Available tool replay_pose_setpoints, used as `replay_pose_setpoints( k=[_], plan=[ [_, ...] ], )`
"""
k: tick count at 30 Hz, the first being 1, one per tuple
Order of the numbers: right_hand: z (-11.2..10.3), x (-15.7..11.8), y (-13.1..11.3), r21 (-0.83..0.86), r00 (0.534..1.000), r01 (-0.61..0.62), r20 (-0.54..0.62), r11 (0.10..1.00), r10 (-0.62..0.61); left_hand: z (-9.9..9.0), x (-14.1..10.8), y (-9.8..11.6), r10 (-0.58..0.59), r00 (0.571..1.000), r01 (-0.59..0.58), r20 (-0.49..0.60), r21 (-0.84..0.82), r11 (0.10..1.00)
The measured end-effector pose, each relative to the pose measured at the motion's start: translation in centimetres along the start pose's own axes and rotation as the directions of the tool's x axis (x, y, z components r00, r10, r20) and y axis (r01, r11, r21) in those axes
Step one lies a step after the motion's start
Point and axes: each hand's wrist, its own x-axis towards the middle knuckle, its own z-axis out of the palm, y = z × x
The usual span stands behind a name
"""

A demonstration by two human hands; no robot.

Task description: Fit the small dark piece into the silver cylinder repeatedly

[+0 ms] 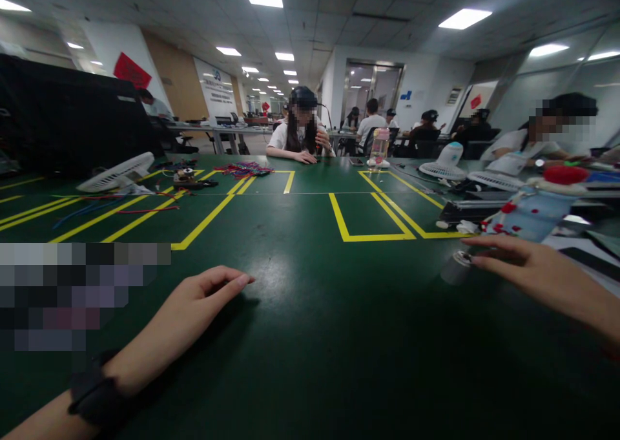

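Observation:
My left hand (206, 294), with a dark band (99, 388) at the wrist, is over the near left part of the green table (310, 343). Its thumb and fingertips come together, and nothing shows between them. At the right, my right hand (527, 265) reaches in from the side with thumb and forefinger apart. Just beyond its fingertips a small grey metal cylinder (455, 269) stands on the table. The thumb tip is beside the cylinder's upper rim; whether it touches, I cannot tell. The other fingers of this hand are mostly hidden.
Yellow tape (380, 238) marks the table. A white fan (119, 172) and loose wires (245, 168) lie to the left. Beyond my right hand are a light-blue bottle (527, 210) with a red top and more fans (445, 162). A person (300, 130) sits opposite; another (542, 130) is at right.

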Motion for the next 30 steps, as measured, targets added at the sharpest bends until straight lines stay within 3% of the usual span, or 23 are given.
replay_pose_setpoints(
  k=[4,6,9,11,15,18,20,24,30],
  plan=[
    [0.6,-0.4,0.1,0.042,0.995,-0.026,0.097,0.999,0.022,0.1,0.0,0.2,0.012,1.0,-0.012,0.003,-0.005,1.0],
    [1.3,-0.7,-1.2,0.027,0.999,0.016,0.041,1.0,-0.018,0.2,-0.1,0.3,0.021,1.0,-0.021,-0.016,0.007,1.0],
    [2.7,-1.3,-5.0,0.03,0.99,0.126,-0.064,0.992,-0.124,0.4,0.0,0.2,0.032,0.999,-0.031,-0.029,0.029,0.999],
    [3.9,-1.7,-8.5,0.086,0.975,0.221,-0.037,0.971,-0.218,0.3,0.0,0.1,0.031,0.999,-0.03,-0.025,0.04,0.999],
    [6.6,-2.5,-15.4,0.278,0.866,0.479,0.007,0.833,-0.5,0.0,0.2,-0.1,0.013,1.0,-0.013,0.006,0.05,0.999],
    [8.5,-3.0,-18.2,0.39,0.795,0.551,0.025,0.738,-0.606,0.1,0.1,0.3,0.069,0.998,-0.069,0.005,0.074,0.995],
    [9.4,-3.3,-18.6,0.424,0.789,0.542,0.038,0.725,-0.613,0.6,-0.3,1.3,0.167,0.986,-0.166,-0.003,0.131,0.978],
    [11.0,-3.7,-17.6,0.525,0.836,0.45,0.036,0.722,-0.547,2.9,-1.1,5.0,0.39,0.921,-0.387,0.018,0.171,0.906],
    [11.8,-3.8,-17.0,0.587,0.864,0.367,0.073,0.721,-0.499,6.2,-0.4,9.8,0.522,0.852,-0.512,-0.025,0.165,0.843]
  ],
)
